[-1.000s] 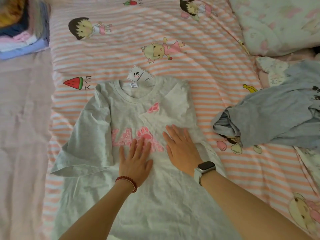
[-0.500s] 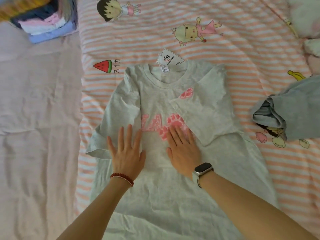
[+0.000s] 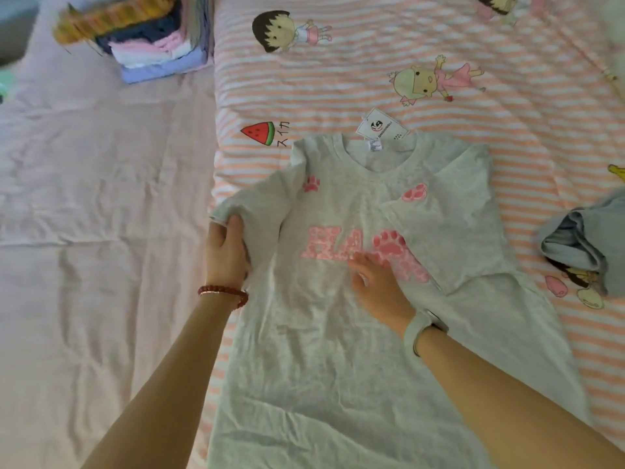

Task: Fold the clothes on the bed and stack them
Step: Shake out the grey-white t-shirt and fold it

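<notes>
Grey T-shirt (image 3: 338,333) flat mid-bed, right sleeve already folded in; left hand (image 3: 225,252) grips the unfolded left sleeve (image 3: 257,204), right hand (image 3: 380,286) flat and open on the chest; folded stack (image 3: 159,52) far left, crumpled grey garment (image 3: 581,245) at right unfolded.

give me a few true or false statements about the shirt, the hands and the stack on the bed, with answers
1. The left hand grips the left sleeve of the grey t-shirt. True.
2. The right hand is lifted clear of the shirt. False: it lies flat on the shirt's chest, by the pink print.
3. The right sleeve is already folded in over the shirt's front. True.
4. The stack of folded clothes sits on the striped cartoon sheet. False: it sits on the plain pink sheet, at the far left.
5. A paper tag lies at the collar. True.
</notes>
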Demonstrator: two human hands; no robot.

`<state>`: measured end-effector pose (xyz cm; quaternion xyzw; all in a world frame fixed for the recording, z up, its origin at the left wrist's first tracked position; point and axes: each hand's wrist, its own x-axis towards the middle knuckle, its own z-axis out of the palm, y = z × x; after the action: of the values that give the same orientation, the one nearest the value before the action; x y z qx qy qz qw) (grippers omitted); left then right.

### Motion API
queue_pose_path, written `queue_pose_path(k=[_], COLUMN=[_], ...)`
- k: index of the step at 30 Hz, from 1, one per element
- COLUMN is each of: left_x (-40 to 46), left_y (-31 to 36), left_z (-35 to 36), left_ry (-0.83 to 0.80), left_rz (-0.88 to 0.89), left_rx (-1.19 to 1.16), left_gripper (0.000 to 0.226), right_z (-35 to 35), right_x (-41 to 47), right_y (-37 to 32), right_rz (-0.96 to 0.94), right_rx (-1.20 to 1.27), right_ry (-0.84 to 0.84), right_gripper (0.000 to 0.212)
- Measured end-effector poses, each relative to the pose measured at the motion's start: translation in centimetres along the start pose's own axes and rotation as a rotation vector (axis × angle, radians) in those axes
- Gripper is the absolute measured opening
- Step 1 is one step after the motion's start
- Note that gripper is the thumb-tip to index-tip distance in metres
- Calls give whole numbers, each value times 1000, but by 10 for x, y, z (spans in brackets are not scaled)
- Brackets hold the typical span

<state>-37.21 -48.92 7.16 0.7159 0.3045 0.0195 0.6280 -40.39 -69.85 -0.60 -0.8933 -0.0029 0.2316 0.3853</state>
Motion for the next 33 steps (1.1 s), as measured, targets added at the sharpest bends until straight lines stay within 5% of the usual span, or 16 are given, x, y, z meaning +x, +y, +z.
queue_pose_path(k=[3,5,8,14,17,20,23,27,30,33], left_x=[-9,-8,7,42,75,109,130,133,127,128], left_y=[21,25,11,-20,-9,4,21,43,50,45], left_z=[32,49,54,60,83,99,102,114,127,137], left_ry=[-578,-547,-284,-256,-375,-590,-614,-612,-610,-627], left_rz=[-53,57,202,452,600,557,527,630,708,784], left_rx=[16,152,441,878,1105,1344,1152,901,919,948], left_gripper=[17,15,23,39,54,46,20,26,40,22], right_z=[-24,-35,-36,-30,-24,-20,-23,-28,-29,-18], right_x=[13,19,27,56,64,61,45,39,40,35], right_y=[-13,-18,-21,-27,-34,-34,-36,-33,-28,-25], right_rz=[293,402,466,649,661,470,226,143,271,392], right_rx=[711,885,804,1012,929,694,560,615,918,990], right_ry=[156,108,126,243,124,282,523,625,440,211], right_gripper=[25,33,42,33,14,22,27,12,10,10])
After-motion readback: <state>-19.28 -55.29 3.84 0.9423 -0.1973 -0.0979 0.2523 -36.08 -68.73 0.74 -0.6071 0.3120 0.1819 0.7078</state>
